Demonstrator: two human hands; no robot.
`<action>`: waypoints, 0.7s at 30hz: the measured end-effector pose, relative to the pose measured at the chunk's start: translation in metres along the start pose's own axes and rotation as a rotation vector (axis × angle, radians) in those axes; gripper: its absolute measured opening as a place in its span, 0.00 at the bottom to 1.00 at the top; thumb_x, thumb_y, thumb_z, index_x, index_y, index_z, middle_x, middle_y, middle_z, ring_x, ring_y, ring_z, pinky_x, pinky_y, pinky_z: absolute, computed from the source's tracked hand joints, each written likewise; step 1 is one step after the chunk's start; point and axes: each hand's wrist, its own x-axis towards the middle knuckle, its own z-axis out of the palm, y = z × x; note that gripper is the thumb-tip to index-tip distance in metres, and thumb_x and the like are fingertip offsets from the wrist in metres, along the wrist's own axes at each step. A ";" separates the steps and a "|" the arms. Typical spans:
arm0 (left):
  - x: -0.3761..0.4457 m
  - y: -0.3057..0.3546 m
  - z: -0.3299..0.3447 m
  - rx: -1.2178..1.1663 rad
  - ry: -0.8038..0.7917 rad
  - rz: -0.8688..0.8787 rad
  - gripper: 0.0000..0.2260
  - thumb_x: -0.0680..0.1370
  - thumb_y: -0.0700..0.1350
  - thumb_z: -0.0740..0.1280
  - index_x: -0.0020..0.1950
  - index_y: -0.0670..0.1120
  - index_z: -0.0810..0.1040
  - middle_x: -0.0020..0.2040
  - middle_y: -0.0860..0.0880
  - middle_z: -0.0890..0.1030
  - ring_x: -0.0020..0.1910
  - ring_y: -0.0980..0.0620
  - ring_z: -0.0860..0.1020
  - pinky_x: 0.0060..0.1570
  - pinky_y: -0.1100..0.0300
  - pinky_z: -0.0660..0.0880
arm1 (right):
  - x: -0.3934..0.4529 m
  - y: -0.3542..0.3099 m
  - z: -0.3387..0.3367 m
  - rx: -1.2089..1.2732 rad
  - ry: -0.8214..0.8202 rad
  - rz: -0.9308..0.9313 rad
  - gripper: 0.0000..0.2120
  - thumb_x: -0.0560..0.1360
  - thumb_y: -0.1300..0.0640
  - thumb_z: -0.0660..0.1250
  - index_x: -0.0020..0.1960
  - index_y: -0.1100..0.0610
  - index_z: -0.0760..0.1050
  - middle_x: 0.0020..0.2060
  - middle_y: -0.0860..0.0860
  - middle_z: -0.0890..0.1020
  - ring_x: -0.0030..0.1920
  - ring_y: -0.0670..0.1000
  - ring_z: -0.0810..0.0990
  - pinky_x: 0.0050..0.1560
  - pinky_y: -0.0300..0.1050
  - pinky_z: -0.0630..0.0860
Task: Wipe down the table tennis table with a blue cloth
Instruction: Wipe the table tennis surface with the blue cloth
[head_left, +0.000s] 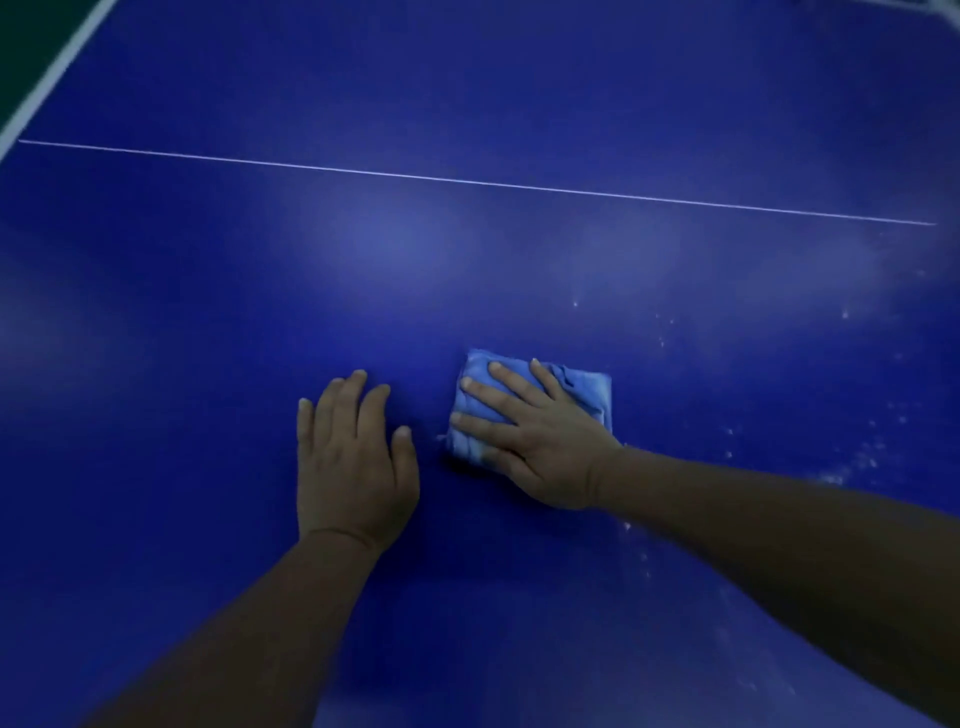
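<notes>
The blue table tennis table (467, 104) fills almost the whole view. A folded light blue cloth (582, 389) lies flat on it near the middle. My right hand (535, 436) presses down on the cloth with straight, spread fingers pointing to the upper left. Just left of the cloth, my left hand (353, 462) rests flat on the bare table surface with its fingers straight, a small gap apart from the cloth.
A thin white centre line (467, 179) crosses the table beyond my hands. The white edge stripe (52, 78) runs along the upper left, with dark green floor (21, 41) past it. White dust specks (852, 467) dot the table to the right.
</notes>
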 end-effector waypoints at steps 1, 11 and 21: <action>0.007 0.002 0.004 0.020 -0.011 -0.011 0.26 0.79 0.53 0.52 0.69 0.39 0.73 0.73 0.39 0.69 0.75 0.39 0.64 0.76 0.40 0.51 | 0.014 0.018 -0.005 -0.004 -0.005 0.002 0.23 0.84 0.41 0.45 0.78 0.40 0.57 0.80 0.46 0.54 0.80 0.55 0.48 0.77 0.64 0.42; 0.015 0.000 0.018 0.048 -0.070 -0.080 0.28 0.80 0.55 0.49 0.73 0.41 0.70 0.77 0.42 0.63 0.78 0.44 0.55 0.78 0.44 0.47 | 0.105 0.108 -0.036 -0.012 0.078 0.376 0.24 0.84 0.44 0.46 0.79 0.43 0.56 0.80 0.49 0.54 0.80 0.58 0.50 0.75 0.65 0.44; 0.018 -0.003 0.022 0.089 -0.062 -0.038 0.27 0.79 0.53 0.53 0.70 0.38 0.72 0.74 0.38 0.65 0.76 0.37 0.59 0.76 0.42 0.50 | 0.115 0.130 -0.042 -0.010 0.024 0.365 0.24 0.84 0.43 0.46 0.79 0.41 0.55 0.80 0.47 0.53 0.80 0.55 0.47 0.76 0.63 0.42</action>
